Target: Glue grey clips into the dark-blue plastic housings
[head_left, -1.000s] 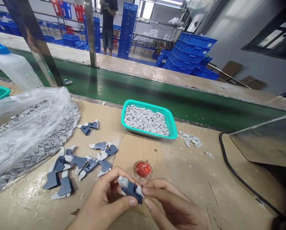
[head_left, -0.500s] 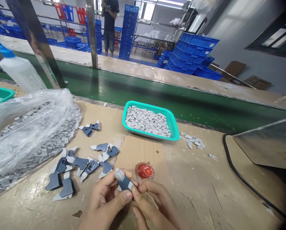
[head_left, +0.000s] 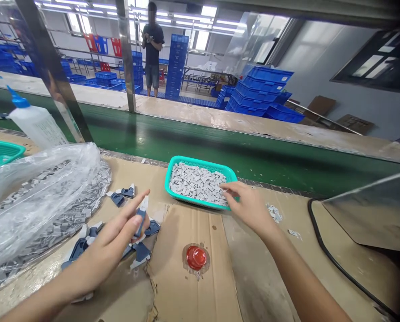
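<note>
A dark blue and light grey plastic part (head_left: 141, 220) is gripped in my left hand (head_left: 119, 232), over a group of similar parts (head_left: 142, 252) on the table. My right hand (head_left: 243, 203) reaches over the right end of a teal basket (head_left: 173, 195) full of small light grey pieces (head_left: 196, 182). Its thumb and fingertips come together at those pieces; whether they pinch one is too small to tell. A small red dish (head_left: 196, 258) stands on the cardboard between my forearms.
An open plastic bag (head_left: 52, 179) of grey pieces lies at the left, with a white bottle (head_left: 39, 125) behind it. Loose grey pieces (head_left: 274, 213) lie right of the basket. Beyond the green belt (head_left: 146, 134) stand a person (head_left: 153, 53) and stacked blue crates (head_left: 260, 89).
My hands have parted. The right one has moved forward to the basket, while the left has shifted left and up with the blue and grey part. The camera view has tilted up.
</note>
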A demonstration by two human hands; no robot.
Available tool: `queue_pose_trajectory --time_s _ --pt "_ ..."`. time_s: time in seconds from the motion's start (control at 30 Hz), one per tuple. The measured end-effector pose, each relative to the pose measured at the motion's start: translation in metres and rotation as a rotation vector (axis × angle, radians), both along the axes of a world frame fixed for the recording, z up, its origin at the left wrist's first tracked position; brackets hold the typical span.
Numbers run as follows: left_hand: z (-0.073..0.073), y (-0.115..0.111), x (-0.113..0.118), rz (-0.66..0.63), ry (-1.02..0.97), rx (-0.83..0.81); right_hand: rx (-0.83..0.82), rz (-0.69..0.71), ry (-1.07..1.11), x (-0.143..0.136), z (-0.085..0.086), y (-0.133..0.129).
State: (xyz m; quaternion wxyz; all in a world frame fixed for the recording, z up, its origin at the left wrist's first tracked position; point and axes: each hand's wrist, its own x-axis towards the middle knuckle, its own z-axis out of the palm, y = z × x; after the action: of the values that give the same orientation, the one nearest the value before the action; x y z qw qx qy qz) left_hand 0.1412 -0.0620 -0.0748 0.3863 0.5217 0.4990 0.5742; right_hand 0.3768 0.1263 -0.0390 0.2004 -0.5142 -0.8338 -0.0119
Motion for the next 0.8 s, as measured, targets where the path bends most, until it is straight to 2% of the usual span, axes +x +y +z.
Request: queue_pose_trajectory --time_s 0.1,0.27,0.4,0.5,0.57,0.63,0.67,0.73,0.8 --pt "0.018 0.044 -0.022 0.011 0.231 0.15 -0.146 -0.056 -0.162 -0.015 0.0 0.032" --pt "0.047 0.158 -0.067 0.22 0.573 0.194 -0.227 -0.128 -0.285 -0.031 -0.002 0.038" --pt "0.05 0.234 -0.088 0.283 0.839 0.085 -0.214 -0.113 -0.232 -0.029 0.002 0.041" --pt "0.049 0.261 -0.09 0.36 0.891 -0.01 -0.186 -0.081 -0.126 -0.021 0.01 0.041" --pt "0.049 0.256 -0.084 0.384 0.887 -0.047 -0.166 -0.045 -0.034 -0.015 0.015 0.031" --pt "0.051 0.225 -0.071 0.332 0.871 -0.03 -0.152 0.011 0.054 -0.011 0.017 0.007" --pt "0.052 0.199 -0.061 0.272 0.86 -0.003 -0.133 0.061 0.099 -0.011 0.016 -0.009" --pt "0.054 0.134 -0.036 0.099 0.826 0.076 -0.047 0.205 0.185 -0.013 0.01 -0.048" --pt "0.053 0.065 -0.01 -0.059 0.78 0.104 0.193 0.519 0.309 -0.02 0.001 -0.088"
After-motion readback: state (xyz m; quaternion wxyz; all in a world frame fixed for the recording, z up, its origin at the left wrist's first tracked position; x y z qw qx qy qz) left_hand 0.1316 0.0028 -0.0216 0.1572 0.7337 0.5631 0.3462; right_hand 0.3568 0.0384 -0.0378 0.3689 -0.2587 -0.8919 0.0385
